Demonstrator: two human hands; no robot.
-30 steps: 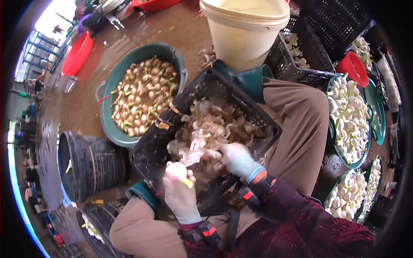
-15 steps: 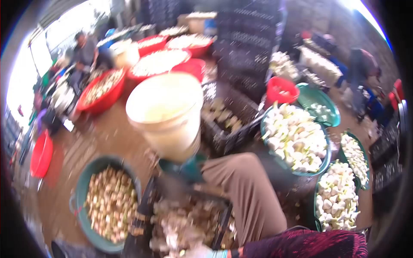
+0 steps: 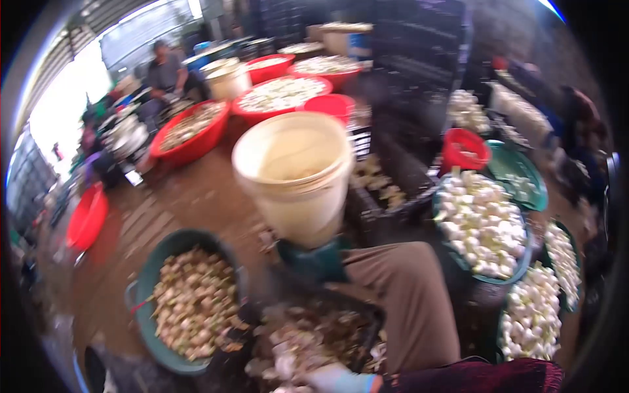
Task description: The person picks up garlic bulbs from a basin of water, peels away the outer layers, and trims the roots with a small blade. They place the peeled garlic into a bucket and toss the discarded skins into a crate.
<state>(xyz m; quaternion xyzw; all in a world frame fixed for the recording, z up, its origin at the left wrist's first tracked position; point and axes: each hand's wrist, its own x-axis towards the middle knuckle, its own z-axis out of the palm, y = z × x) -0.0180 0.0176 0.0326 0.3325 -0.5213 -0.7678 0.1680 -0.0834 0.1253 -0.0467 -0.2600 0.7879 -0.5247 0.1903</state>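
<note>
My right hand (image 3: 333, 378), in a pale glove with a light blue cuff, is at the bottom edge, low over a dark crate (image 3: 375, 321) of papery garlic skins (image 3: 295, 350). Its fingers are blurred among the skins, and I cannot tell what they hold. A dark red sleeve (image 3: 472, 378) reaches in from the right. My left hand is out of view. Left of the crate stands a green tub (image 3: 143, 331) full of brownish garlic bulbs (image 3: 196, 298). Beyond my bent knee (image 3: 413, 281) rises a cream bucket (image 3: 295, 209).
To the right, whitish trimmed garlic bulbs (image 3: 481, 223) fill several green tubs, near a small red bucket (image 3: 464, 154). A black crate (image 3: 377, 216) sits behind the cream bucket. Wide red basins (image 3: 196, 147) stand farther back, with a seated person (image 3: 167, 72) beside them.
The view has swung left, so the scene sits farther right in the frame. My right hand remains low at the crate and shows more fully now.
</note>
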